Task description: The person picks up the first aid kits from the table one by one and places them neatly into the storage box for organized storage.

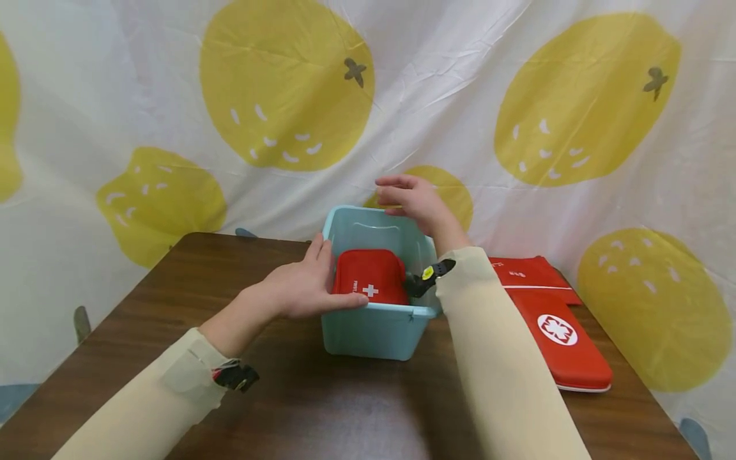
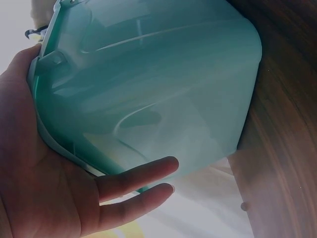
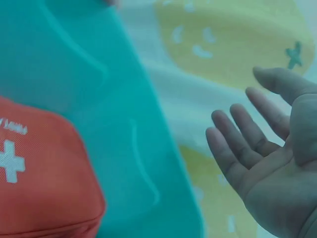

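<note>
A light blue plastic bin (image 1: 368, 335) stands on the table. Inside it lies a red first aid pouch (image 1: 370, 271) with a white cross. My left hand (image 1: 296, 287) rests against the bin's near left corner, its thumb along the front rim. In the left wrist view, straight fingers (image 2: 141, 178) of that hand reach along the bin's outer side. Over the back right of the bin, my right hand (image 1: 416, 201) is raised with relaxed fingers. The right wrist view shows that hand (image 3: 270, 183) beside the bin's wall, apart from it and holding nothing.
To the right of the bin, a flat red case (image 1: 581, 358) with a white round emblem lies on the brown wooden table (image 1: 241, 268), partly behind my right sleeve. A white curtain (image 1: 425, 83) printed with yellow lemons hangs close behind the table.
</note>
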### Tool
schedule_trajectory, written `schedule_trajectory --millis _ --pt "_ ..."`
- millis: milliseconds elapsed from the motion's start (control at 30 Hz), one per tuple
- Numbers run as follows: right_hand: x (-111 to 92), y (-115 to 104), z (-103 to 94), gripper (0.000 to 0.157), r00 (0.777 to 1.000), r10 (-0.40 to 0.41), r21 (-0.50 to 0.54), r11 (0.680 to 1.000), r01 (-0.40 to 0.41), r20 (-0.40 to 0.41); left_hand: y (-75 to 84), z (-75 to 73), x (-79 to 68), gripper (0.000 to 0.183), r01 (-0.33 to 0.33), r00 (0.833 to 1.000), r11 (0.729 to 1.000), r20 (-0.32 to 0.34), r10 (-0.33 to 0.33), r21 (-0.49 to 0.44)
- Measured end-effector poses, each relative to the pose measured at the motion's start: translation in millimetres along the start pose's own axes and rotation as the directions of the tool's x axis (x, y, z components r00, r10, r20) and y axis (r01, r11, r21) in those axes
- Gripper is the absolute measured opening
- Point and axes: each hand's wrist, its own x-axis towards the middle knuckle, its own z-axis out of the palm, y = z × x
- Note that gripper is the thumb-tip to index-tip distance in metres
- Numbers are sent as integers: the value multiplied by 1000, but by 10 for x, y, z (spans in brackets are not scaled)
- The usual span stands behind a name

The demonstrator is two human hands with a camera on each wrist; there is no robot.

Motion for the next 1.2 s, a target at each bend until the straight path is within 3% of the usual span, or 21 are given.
schedule_trajectory --millis 133,267,533,767,900,1067,1200 --pt "-75 -151 -96 43 999 -52 84 995 53 -13 -7 -2 0 130 -2 1000 1000 -9 2 -3" --pt "-219 -224 -285 41 992 -129 89 988 130 -13 -2 -8 10 129 -5 1000 1000 -20 5 3" --pt "-797 13 -805 26 976 -214 86 972 217 -39 9 -14 12 128 -15 1000 1000 -20 15 21" --pt "-1319 413 -1163 31 988 -144 -69 988 141 -52 1 -37 1 129 -7 1000 1000 -16 8 26" --pt "-1565 628 -1347 33 992 -102 -200 976 85 -73 -2 -33 7 129 -3 1000 1000 -10 3 25" --pt "-1788 914 -1587 44 992 -54 -409 913 2 -116 -9 -16 14 129 -2 1000 1000 -18 3 27" --pt "-1948 1129 -1743 56 989 49 -532 838 -118 -141 -5 -15 16 129 -5 1000 1000 -18 6 28"
